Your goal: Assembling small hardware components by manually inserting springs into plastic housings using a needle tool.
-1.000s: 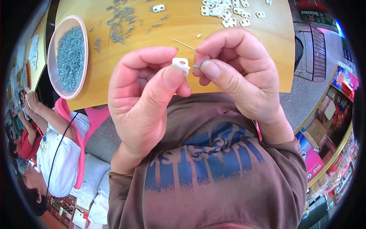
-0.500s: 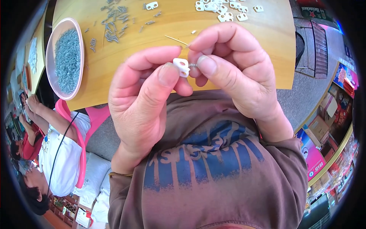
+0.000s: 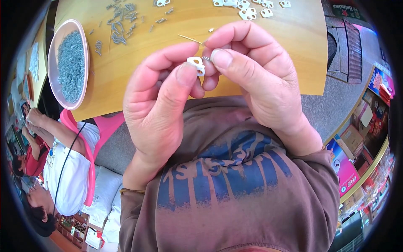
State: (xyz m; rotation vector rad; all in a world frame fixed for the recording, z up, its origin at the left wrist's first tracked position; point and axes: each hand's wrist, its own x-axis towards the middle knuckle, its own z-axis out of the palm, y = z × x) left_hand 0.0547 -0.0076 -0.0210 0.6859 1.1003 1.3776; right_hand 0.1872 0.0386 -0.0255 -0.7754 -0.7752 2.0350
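Above the near edge of the wooden table, my left hand (image 3: pixel 161 90) is closed, pinching a small white plastic piece with holes (image 3: pixel 196 65) between thumb and fingertips. My right hand (image 3: pixel 256 69) pinches a small metal coil spring (image 3: pixel 206 59) just right of the white piece. A narrow gap appears between spring and piece, though I cannot tell whether they touch behind my fingers. A thin yellowish stick (image 3: pixel 189 38) lies on the table beyond my fingertips, with a tiny white bit (image 3: pixel 211 30) near it.
Loose springs (image 3: pixel 119 25) lie scattered at the far left of the table (image 3: pixel 138 38). Several white plastic pieces (image 3: pixel 247 13) are heaped at the far right. A pink oval basin (image 3: pixel 87 63) of springs stands at the left edge; beyond it a person sits on a pink chair (image 3: pixel 107 132).
Both hands have shifted slightly up and toward the table. The spring has moved with my right hand and now sits nearer the upper part of the white piece, which has turned a little.
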